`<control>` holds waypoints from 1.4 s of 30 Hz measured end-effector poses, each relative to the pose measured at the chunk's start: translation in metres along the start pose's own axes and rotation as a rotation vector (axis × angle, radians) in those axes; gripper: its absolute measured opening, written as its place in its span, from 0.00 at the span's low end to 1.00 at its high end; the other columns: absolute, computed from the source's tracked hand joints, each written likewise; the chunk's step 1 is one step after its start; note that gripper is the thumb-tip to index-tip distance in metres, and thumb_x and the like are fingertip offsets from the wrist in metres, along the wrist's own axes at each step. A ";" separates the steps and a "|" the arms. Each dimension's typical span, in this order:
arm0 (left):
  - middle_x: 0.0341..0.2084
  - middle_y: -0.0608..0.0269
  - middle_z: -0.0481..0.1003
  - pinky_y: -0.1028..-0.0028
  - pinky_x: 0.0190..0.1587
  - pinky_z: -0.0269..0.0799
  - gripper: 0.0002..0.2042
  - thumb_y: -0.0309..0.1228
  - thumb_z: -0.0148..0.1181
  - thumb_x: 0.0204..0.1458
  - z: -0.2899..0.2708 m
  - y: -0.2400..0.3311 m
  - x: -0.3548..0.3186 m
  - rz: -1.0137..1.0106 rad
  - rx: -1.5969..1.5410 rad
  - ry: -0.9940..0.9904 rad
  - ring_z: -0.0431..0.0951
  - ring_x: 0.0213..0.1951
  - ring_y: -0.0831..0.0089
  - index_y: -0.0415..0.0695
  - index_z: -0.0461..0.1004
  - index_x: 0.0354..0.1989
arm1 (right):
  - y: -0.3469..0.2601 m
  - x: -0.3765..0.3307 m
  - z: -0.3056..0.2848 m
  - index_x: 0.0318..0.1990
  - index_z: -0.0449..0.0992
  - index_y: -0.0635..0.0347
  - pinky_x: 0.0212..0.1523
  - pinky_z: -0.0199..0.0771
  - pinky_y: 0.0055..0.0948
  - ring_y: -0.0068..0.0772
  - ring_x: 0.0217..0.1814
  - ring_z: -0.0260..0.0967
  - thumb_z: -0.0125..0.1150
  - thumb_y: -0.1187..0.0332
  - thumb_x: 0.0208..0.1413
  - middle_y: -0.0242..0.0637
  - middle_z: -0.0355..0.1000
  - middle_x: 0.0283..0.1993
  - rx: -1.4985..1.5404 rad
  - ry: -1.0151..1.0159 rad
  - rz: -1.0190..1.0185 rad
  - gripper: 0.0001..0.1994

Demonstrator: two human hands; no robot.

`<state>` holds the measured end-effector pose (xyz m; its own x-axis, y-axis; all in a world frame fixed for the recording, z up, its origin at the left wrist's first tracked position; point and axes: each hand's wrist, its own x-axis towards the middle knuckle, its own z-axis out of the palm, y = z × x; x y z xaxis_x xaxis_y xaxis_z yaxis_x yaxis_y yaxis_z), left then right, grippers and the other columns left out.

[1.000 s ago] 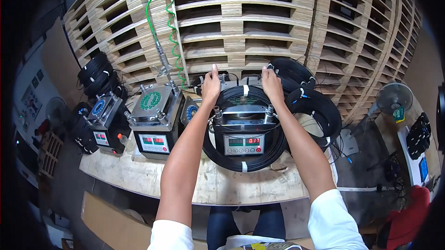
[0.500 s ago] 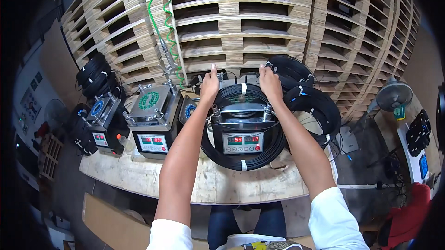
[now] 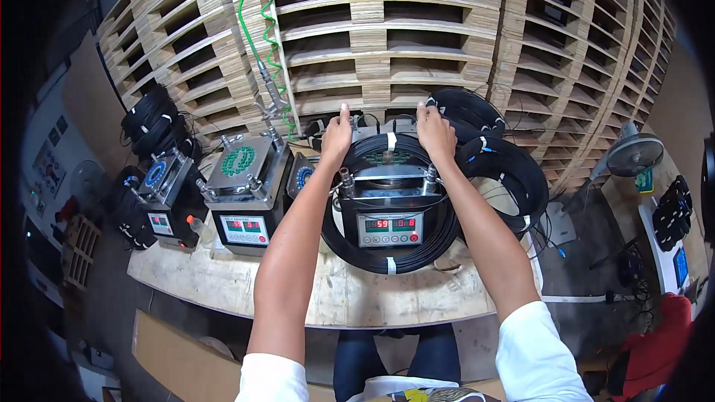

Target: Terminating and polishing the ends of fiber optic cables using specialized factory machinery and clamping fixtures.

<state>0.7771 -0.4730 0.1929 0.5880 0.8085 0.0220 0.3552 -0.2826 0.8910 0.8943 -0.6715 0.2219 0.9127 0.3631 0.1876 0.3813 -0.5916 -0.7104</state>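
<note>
The person's two arms reach forward over the worktop (image 3: 238, 279), one on each side of the middle machine (image 3: 389, 204). A coil of black cable (image 3: 424, 257) rings this machine, passing in front of its base and rising behind its metal top plate (image 3: 391, 172); white ties bind it at top and bottom. On the machine's front, a panel (image 3: 390, 239) shows lit red digits.

The left hand (image 3: 337, 137) is at the rear left of the machine, near the coil's upper edge, thumb upright and fingers turned away from view. The right hand (image 3: 436, 132) mirrors it at the rear right, its thumb also up. A grey metal part (image 3: 383, 132) lies between them. The fingertips are hidden, so whether either hand grips something or merely rests there cannot be told.

To the left stand a larger machine (image 3: 242, 212) topped by a ring of green pieces (image 3: 238, 161) and, beyond it, a smaller machine (image 3: 160, 201) with a blue ring (image 3: 157, 173). A bottle (image 3: 195, 223) with an orange cap is between these two. More black coils (image 3: 534, 186) lie on the right, just beside the right forearm. Stacked wooden pallets (image 3: 369, 26) rise behind the worktop, with a green spiral hose (image 3: 243, 18) hanging before them.
</note>
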 end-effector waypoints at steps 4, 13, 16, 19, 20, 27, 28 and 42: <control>0.62 0.36 0.69 0.55 0.68 0.57 0.45 0.68 0.31 0.62 -0.002 -0.008 0.007 0.008 0.018 -0.020 0.65 0.67 0.43 0.35 0.68 0.64 | -0.003 -0.001 0.003 0.62 0.71 0.52 0.61 0.69 0.55 0.65 0.61 0.71 0.33 0.41 0.69 0.56 0.74 0.58 -0.030 0.001 0.033 0.31; 0.62 0.41 0.70 0.55 0.68 0.57 0.44 0.68 0.29 0.62 0.008 0.010 -0.011 0.003 0.076 0.096 0.66 0.66 0.45 0.40 0.68 0.65 | 0.030 0.033 0.019 0.64 0.70 0.47 0.63 0.67 0.54 0.62 0.65 0.68 0.32 0.39 0.68 0.57 0.72 0.61 0.155 -0.058 -0.025 0.31; 0.62 0.41 0.70 0.56 0.68 0.57 0.44 0.68 0.30 0.62 -0.005 0.000 -0.007 0.004 0.090 0.128 0.66 0.66 0.46 0.40 0.67 0.66 | 0.003 0.005 0.009 0.65 0.69 0.48 0.64 0.66 0.55 0.62 0.64 0.68 0.32 0.39 0.68 0.56 0.73 0.60 0.107 -0.059 0.010 0.31; 0.62 0.40 0.70 0.56 0.68 0.57 0.44 0.68 0.31 0.61 0.000 -0.008 0.008 -0.010 0.027 0.079 0.66 0.67 0.46 0.39 0.66 0.66 | 0.001 0.003 0.004 0.64 0.68 0.50 0.63 0.68 0.54 0.63 0.63 0.69 0.32 0.40 0.69 0.56 0.74 0.59 0.080 -0.036 0.018 0.31; 0.62 0.40 0.70 0.56 0.68 0.57 0.44 0.69 0.31 0.61 0.002 -0.008 0.008 0.006 0.002 0.057 0.66 0.67 0.46 0.38 0.66 0.67 | 0.002 0.003 0.003 0.64 0.68 0.50 0.63 0.68 0.54 0.63 0.63 0.69 0.32 0.40 0.69 0.56 0.74 0.59 0.079 -0.033 0.021 0.31; 0.62 0.39 0.69 0.56 0.68 0.57 0.44 0.68 0.33 0.61 -0.001 -0.009 0.007 -0.020 -0.010 0.018 0.66 0.67 0.46 0.39 0.65 0.67 | 0.006 0.010 0.011 0.64 0.68 0.51 0.62 0.69 0.55 0.66 0.62 0.69 0.32 0.40 0.69 0.58 0.74 0.58 0.012 -0.055 -0.007 0.31; 0.62 0.39 0.69 0.56 0.68 0.57 0.44 0.68 0.33 0.61 0.000 -0.007 0.007 -0.018 -0.012 0.015 0.66 0.67 0.46 0.39 0.65 0.67 | 0.011 0.015 0.013 0.64 0.68 0.51 0.63 0.68 0.56 0.66 0.63 0.69 0.32 0.40 0.69 0.58 0.74 0.58 0.029 -0.054 -0.023 0.31; 0.62 0.39 0.69 0.56 0.68 0.58 0.43 0.68 0.34 0.62 0.002 -0.005 0.002 0.060 -0.057 0.061 0.66 0.66 0.45 0.40 0.63 0.69 | 0.002 0.001 0.004 0.62 0.70 0.47 0.63 0.67 0.56 0.66 0.63 0.68 0.31 0.38 0.68 0.55 0.73 0.59 0.041 -0.009 0.036 0.31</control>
<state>0.7774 -0.4707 0.1874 0.5612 0.8214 0.1016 0.2777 -0.3025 0.9118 0.8953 -0.6694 0.2185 0.9244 0.3485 0.1551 0.3414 -0.5744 -0.7440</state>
